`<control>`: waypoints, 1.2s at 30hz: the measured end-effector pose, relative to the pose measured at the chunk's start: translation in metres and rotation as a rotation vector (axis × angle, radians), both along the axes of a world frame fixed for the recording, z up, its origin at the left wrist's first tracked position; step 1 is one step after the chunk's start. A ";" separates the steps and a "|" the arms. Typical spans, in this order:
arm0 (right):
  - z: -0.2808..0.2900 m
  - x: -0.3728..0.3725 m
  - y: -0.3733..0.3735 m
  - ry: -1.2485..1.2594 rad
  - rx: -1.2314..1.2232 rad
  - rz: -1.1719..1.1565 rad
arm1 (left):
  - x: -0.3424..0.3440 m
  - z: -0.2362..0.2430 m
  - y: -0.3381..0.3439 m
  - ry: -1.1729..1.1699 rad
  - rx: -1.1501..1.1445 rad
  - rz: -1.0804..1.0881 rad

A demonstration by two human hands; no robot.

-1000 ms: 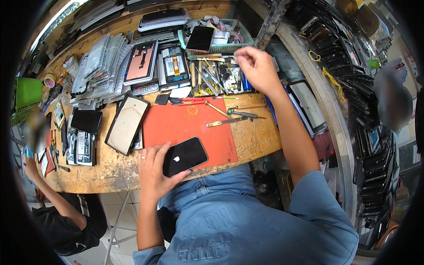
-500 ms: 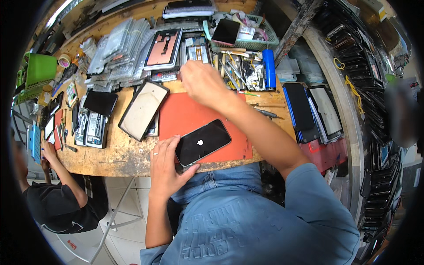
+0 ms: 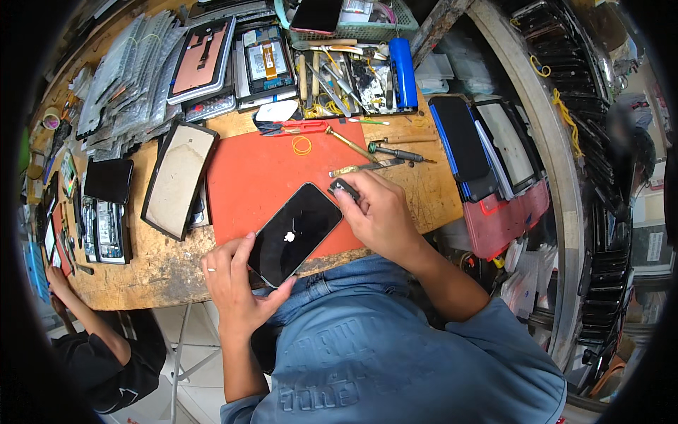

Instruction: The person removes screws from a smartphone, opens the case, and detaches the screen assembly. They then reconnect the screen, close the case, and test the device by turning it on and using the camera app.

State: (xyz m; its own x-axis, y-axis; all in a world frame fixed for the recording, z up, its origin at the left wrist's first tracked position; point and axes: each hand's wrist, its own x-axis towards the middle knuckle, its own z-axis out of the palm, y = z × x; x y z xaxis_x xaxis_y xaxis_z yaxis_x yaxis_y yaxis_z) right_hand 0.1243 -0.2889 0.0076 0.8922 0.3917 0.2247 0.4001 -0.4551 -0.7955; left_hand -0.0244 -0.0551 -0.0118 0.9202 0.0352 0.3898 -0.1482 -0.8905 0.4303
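Note:
A smartphone (image 3: 295, 237) with a dark glossy screen and a small white logo lies at a slant across the front edge of an orange-red mat (image 3: 258, 169). Around its lower left end is my left hand (image 3: 236, 283), fingers along the side edge and thumb at the bottom corner. Close to the phone's upper right edge, my right hand (image 3: 378, 215) pinches a small black piece (image 3: 345, 189), too small to name. Just beyond those fingers lie a flat metal blade tool (image 3: 367, 167) and a pen-like screwdriver (image 3: 401, 152).
Red-handled pliers (image 3: 300, 127) and a yellow rubber band (image 3: 302, 145) are on the mat. Left of it leans a pale phone panel (image 3: 180, 177). A tray of tools (image 3: 342, 81) stands behind. Another person's arm (image 3: 99, 328) reaches in at far left.
My right hand has come back from the far side of the bench to the phone, now with a small black piece. The phone is tilted more steeply; my left hand stays on it.

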 end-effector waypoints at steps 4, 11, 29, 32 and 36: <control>-0.008 -0.001 0.006 0.067 0.048 -0.031 | -0.001 -0.003 0.002 -0.012 0.011 -0.010; -0.009 0.005 0.004 0.031 0.083 0.010 | 0.000 -0.003 -0.001 -0.007 0.004 0.000; -0.003 -0.002 0.010 -0.171 -0.120 0.086 | 0.000 -0.003 -0.001 0.055 -0.031 0.021; -0.006 -0.002 0.012 -0.209 -0.122 0.065 | 0.004 0.004 -0.005 0.084 0.003 0.023; -0.013 -0.002 0.009 -0.223 -0.050 0.048 | 0.022 0.026 -0.021 0.197 -0.012 0.021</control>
